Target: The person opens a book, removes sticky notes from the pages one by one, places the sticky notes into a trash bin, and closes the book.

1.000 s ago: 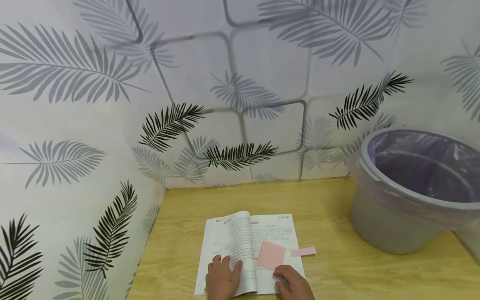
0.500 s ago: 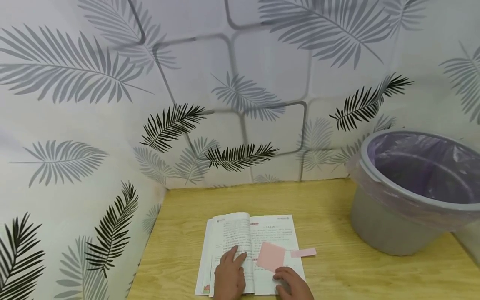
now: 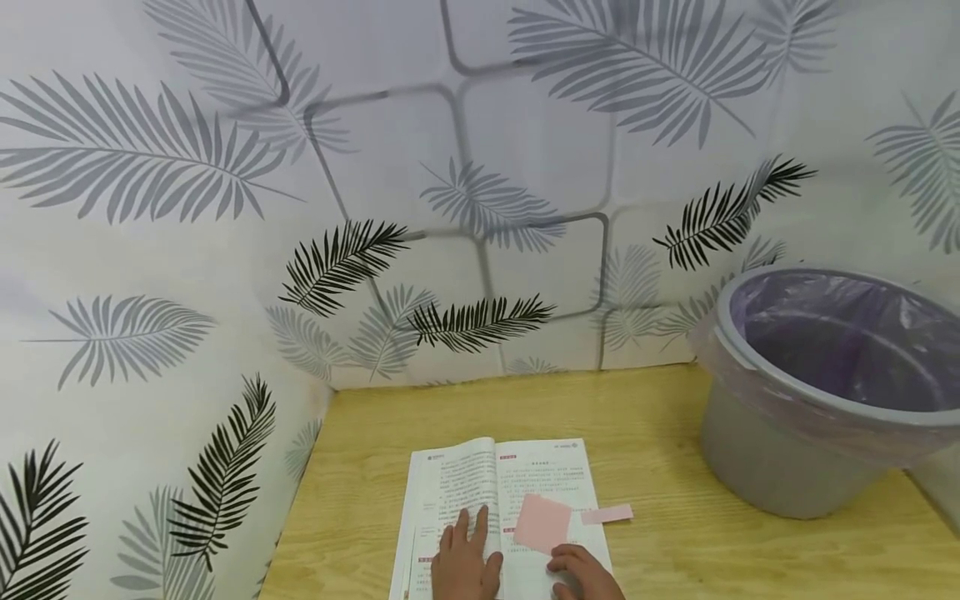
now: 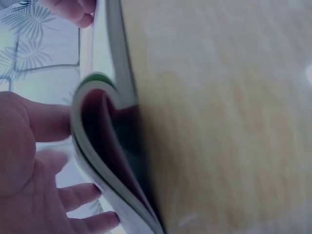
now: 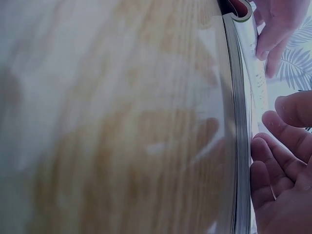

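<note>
The book [image 3: 506, 487] looks soft and springy, probably best pressed near its fold; the left hand [image 3: 465, 565] lies spread on it, the right hand [image 3: 585, 573] loosely bent

Open printed book [image 3: 459, 475], pink square note [image 3: 543, 523], flat on right page [image 3: 551, 462]

Wrist views low beside book [image 3: 510, 485]

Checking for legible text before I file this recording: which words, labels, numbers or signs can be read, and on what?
None can be read.
Open book: printed lines, too small.
Red heading labels: too small.
Pink paper square, pink strip, lined bucket: no lettering visible.
</note>
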A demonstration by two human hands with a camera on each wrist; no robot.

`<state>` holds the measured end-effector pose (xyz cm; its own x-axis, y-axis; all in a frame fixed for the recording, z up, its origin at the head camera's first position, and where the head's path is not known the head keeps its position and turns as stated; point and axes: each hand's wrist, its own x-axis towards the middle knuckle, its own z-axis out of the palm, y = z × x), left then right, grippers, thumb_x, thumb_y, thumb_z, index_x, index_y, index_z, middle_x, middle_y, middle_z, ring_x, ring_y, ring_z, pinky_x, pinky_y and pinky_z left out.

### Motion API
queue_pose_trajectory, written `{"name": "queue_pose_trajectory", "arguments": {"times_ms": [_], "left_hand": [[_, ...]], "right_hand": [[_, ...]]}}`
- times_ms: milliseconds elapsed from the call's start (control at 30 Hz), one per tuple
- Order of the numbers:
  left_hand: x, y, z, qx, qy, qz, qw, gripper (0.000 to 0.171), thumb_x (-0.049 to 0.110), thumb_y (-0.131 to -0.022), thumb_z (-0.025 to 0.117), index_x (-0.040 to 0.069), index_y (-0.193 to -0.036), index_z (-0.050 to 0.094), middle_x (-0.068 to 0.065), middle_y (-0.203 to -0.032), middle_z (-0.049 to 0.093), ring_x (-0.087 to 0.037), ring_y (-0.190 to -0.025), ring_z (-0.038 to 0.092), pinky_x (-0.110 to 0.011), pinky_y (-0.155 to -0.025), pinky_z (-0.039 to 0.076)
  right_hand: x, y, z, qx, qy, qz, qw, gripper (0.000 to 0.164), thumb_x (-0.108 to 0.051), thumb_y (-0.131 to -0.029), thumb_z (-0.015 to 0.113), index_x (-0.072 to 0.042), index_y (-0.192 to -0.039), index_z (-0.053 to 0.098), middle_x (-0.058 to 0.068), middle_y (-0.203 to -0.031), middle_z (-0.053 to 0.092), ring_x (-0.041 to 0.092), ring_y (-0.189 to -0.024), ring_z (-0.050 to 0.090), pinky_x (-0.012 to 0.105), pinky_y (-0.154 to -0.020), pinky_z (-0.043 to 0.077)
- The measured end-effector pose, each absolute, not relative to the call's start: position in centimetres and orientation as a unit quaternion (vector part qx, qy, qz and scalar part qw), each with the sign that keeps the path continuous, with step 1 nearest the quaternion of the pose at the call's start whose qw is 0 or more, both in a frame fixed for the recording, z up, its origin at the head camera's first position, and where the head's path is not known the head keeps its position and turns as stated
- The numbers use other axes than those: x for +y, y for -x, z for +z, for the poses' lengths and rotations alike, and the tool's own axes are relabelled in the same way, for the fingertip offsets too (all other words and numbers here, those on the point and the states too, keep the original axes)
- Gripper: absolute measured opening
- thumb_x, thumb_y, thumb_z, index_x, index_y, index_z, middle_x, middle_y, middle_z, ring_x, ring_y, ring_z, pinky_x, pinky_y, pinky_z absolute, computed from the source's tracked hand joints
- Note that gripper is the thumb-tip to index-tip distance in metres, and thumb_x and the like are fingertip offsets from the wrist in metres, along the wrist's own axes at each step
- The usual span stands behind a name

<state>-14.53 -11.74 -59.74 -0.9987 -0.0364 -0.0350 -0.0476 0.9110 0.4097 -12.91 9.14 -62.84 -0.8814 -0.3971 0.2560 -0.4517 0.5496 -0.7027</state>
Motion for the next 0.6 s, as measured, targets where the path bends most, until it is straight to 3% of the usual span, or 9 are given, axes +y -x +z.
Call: {"name": "queue_pose_trajectory", "arguments": {"times_ms": [200, 467, 600], "left_hand": [[-11.88, 14.45, -59.43, 0.983, 0.012, 0.184, 0.022, 0.053, 0.031, -0.088, 0.056, 0.015, -0.139, 0.050, -0.020, -0.143, 0.043, -0.046, -0.124, 0.042, -0.067, -0.088, 0.042], [-12.13, 14.68, -59.45, 0.984, 0.020, 0.170, 0.056, 0.061, 0.046, -0.088, 0.058, 0.019, -0.141, 0.047, -0.017, -0.146, 0.042, -0.043, -0.127, 0.041, -0.064, -0.093, 0.041], [-12.38, 14.86, -59.52, 0.983, 0.018, 0.171, 0.064, 0.066, 0.050, -0.085, 0.060, 0.019, -0.141, 0.047, -0.017, -0.145, 0.044, -0.043, -0.126, 0.043, -0.064, -0.091, 0.043]], "right_hand": [[9.20, 12.88, -63.41, -0.875, -0.265, 0.400, 0.067, 0.013, -0.011, -0.084, 0.066, -0.008, -0.097, 0.066, 0.007, -0.110, 0.062, 0.028, -0.099, 0.060, 0.040, -0.082, 0.054], [9.25, 13.02, -62.57, -0.878, -0.250, 0.409, 0.016, 0.014, -0.011, -0.084, 0.065, -0.005, -0.098, 0.065, 0.009, -0.113, 0.060, 0.033, -0.103, 0.058, 0.045, -0.087, 0.052], [9.31, 13.04, -62.68, -0.877, -0.252, 0.408, 0.021, 0.014, -0.011, -0.084, 0.065, -0.005, -0.097, 0.065, 0.010, -0.112, 0.060, 0.033, -0.103, 0.059, 0.045, -0.086, 0.052]]}}
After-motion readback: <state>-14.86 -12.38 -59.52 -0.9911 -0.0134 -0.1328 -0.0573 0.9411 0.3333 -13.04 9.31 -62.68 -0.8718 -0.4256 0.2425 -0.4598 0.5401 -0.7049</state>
